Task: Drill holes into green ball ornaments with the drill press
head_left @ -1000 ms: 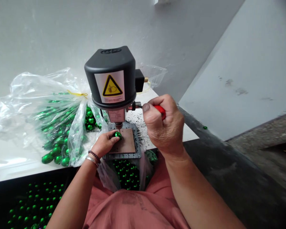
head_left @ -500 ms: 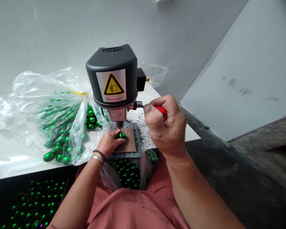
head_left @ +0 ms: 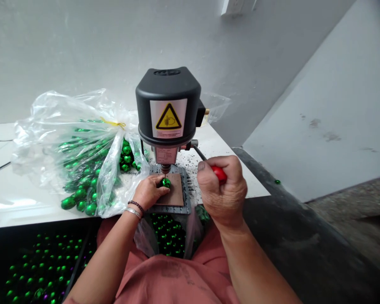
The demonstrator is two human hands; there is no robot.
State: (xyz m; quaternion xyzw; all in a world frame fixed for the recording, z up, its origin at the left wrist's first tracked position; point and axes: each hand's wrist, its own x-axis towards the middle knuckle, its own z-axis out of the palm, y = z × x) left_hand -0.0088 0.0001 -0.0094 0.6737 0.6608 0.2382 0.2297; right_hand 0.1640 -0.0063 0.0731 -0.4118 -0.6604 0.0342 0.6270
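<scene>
A shiny green ball (head_left: pixel 166 183) sits on the brown board (head_left: pixel 176 195) under a black drill press (head_left: pixel 168 109). My left hand (head_left: pixel 149 192) pinches the ball between thumb and fingers, its wrist bearing a dark bead bracelet and a silver bangle. The thin drill bit (head_left: pixel 165 175) points down at the top of the ball and appears to touch it. My right hand (head_left: pixel 223 190) is closed round the red knob (head_left: pixel 220 174) of the press's feed lever, to the right of the machine.
A clear plastic bag (head_left: pixel 110 185) of green balls, tied with yellow string, lies left on the white table (head_left: pixel 15 202). Dark shavings scatter right of the press. More balls fill a container (head_left: pixel 47 261) below left and a bag (head_left: pixel 169 234) at my lap. One ball (head_left: pixel 277 182) lies on the floor.
My right hand has pulled the lever knob downward, and the drill bit sits lower against the ball. My left hand still holds the ball. The whole view has shifted slightly.
</scene>
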